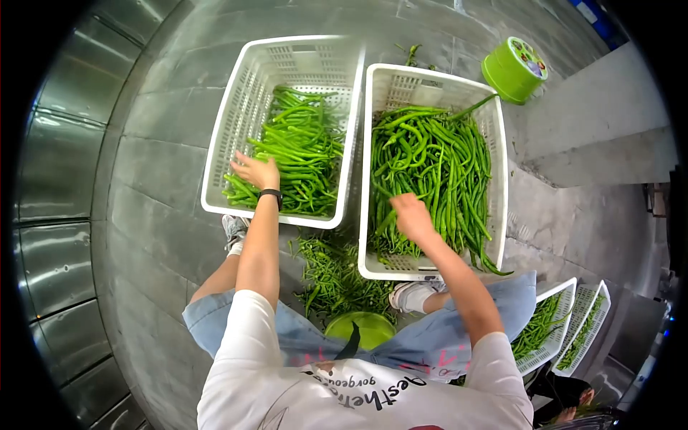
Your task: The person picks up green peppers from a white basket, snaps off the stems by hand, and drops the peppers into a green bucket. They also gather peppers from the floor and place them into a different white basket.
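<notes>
Two white plastic baskets stand side by side on the floor. My left hand (pixel 256 170), a dark band on its wrist, is over the near left part of the left basket (pixel 213 168), fingers spread above light green peppers (pixel 301 143). Over the near left part of the right basket (pixel 502 215), my right hand (pixel 413 215) has its fingers closed around one or more green peppers. Long, darker green peppers (pixel 455 172) fill much of that basket, and one hangs over its near right rim.
Green scraps (pixel 333 276) lie on the floor between my feet, beside a green stool or tub (pixel 362 330). A green stool (pixel 514 70) stands at the back right near a concrete block (pixel 595 115). Further baskets (pixel 566 315) are at lower right, near part of another person (pixel 566 414).
</notes>
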`<state>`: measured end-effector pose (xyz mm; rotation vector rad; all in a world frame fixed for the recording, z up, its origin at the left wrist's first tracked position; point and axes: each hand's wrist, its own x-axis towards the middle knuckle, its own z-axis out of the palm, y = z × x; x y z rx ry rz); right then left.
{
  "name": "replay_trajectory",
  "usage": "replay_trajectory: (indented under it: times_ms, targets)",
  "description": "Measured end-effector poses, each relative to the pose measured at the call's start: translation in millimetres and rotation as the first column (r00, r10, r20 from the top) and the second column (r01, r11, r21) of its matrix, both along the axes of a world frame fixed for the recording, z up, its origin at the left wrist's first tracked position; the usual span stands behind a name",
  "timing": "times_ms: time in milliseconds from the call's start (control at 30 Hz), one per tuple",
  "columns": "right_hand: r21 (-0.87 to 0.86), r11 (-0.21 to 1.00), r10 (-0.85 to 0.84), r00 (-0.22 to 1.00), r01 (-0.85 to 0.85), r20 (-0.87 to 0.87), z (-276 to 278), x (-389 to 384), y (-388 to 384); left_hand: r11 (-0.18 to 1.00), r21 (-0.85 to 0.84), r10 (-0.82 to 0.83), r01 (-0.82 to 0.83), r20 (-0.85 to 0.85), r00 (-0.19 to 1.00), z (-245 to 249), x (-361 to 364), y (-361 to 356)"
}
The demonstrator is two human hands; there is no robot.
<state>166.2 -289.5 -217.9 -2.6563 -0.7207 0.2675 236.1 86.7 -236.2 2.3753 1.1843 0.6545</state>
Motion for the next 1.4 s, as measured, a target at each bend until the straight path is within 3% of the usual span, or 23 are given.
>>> replay_trajectory:
  times_ms: [67,133,167,267,300,433,533,633,733,767,867,900,1000,1033,1133,1200,1267,1333,1400]
  targets:
    - [-0.322,0.907,0.329,0.934,-0.271,0.139,-27,-2,14,0.980,0.101,-0.167,0.169,-0.024,0.986,13,-2,-2]
    - [-0.545,0.742,0.431,0.900,-0.391,-0.058,-33,-9,25,0.932,0.194,-0.317,0.307,0.021,0.948,18,-3,1]
    - [-0.572,0.726,0.480,0.877,-0.381,0.025,-41,-14,24,0.914,0.185,-0.380,0.362,0.070,0.922,23,-3,3]
    - [-0.625,0.574,0.618,0.780,-0.529,-0.093,-34,-9,18,0.851,0.219,-0.501,0.478,0.063,0.863,35,-4,12]
    - [-0.511,0.675,0.627,0.779,-0.533,0.017,-31,-9,10,0.822,0.227,-0.549,0.522,0.072,0.833,44,-5,12]
    - [-0.463,0.644,0.675,0.737,-0.609,-0.031,5,11,-12,0.703,0.265,-0.689,0.660,0.022,0.725,77,-16,9]
    - [-0.601,0.451,0.704,0.677,-0.660,-0.215,8,25,-53,0.608,0.240,-0.779,0.757,0.000,0.627,106,-33,-5]
    - [-0.640,0.354,0.734,0.627,-0.682,-0.262,15,27,-90,0.505,0.235,-0.855,0.830,0.004,0.519,128,-51,-20]
    - [-0.687,0.358,0.715,0.658,-0.633,-0.235,2,22,-90,0.443,0.168,-0.896,0.881,0.046,0.442,152,-74,-36]
    - [-0.707,0.402,0.703,0.691,-0.583,-0.170,-4,19,-90,0.428,0.167,-0.904,0.888,0.051,0.425,162,-84,-40]
    - [-0.784,0.309,0.703,0.684,-0.539,-0.193,5,13,-89,0.418,0.142,-0.908,0.897,0.093,0.408,178,-111,-42]
    - [-0.783,0.361,0.697,0.705,-0.506,-0.135,-3,11,-93,0.433,0.135,-0.901,0.891,0.095,0.424,181,-120,-40]
    - [-0.816,0.278,0.735,0.659,-0.507,-0.159,-6,7,-89,0.482,0.100,-0.874,0.870,0.125,0.470,183,-147,-31]
    - [-0.788,0.353,0.805,0.593,-0.504,-0.018,-4,8,-94,0.500,0.080,-0.862,0.862,0.143,0.486,183,-156,-27]
    - [-0.786,0.295,0.744,0.647,-0.543,-0.167,5,6,-98,0.569,0.018,-0.798,0.822,0.254,0.547,194,-175,-27]
    - [-0.686,0.484,0.708,0.703,-0.543,-0.057,19,12,-105,0.601,0.010,-0.756,0.799,0.332,0.564,200,-183,-27]
    - [-0.576,0.703,0.590,0.794,-0.418,0.144,53,17,-102,0.629,0.035,-0.717,0.777,0.413,0.562,203,-188,-30]
    - [-0.182,0.949,0.299,0.919,-0.257,0.258,89,17,-97,0.640,-0.003,-0.667,0.769,0.494,0.557,208,-195,-38]
    - [0.187,0.976,0.046,0.951,-0.108,0.305,107,16,-98,0.642,-0.047,-0.618,0.765,0.559,0.553,202,-196,-45]
